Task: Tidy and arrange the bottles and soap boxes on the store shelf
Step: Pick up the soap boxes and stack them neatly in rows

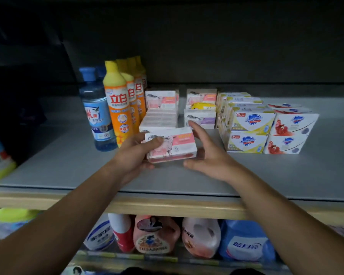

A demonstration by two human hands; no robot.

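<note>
Item in hand: pink soap box (pixel 172 144), goat picture on its face, small print too blurred to read. The left hand (pixel 136 155) is gripping its left end, thumb on the front; the right hand (pixel 204 155) is cupping the right end with fingers spread, touching it lightly. The box is hovering just above the shelf (pixel 68 167), near its front edge, likely being squared up for the matching pink stack (pixel 159 118) just behind.

Far left: blue bottle (pixel 96 112), gull logo, label otherwise unreadable; beside it a front-to-back file of orange bottles (pixel 118 104) reading "立白".

Centre: goat-brand boxes with a lilac panel (pixel 200 119), a yellow packet (pixel 204 106) lying on top.

Right: Safeguard boxes, yellow (pixel 248 121) and red (pixel 292 126), stacked in twos, faces forward for shoppers.
</note>
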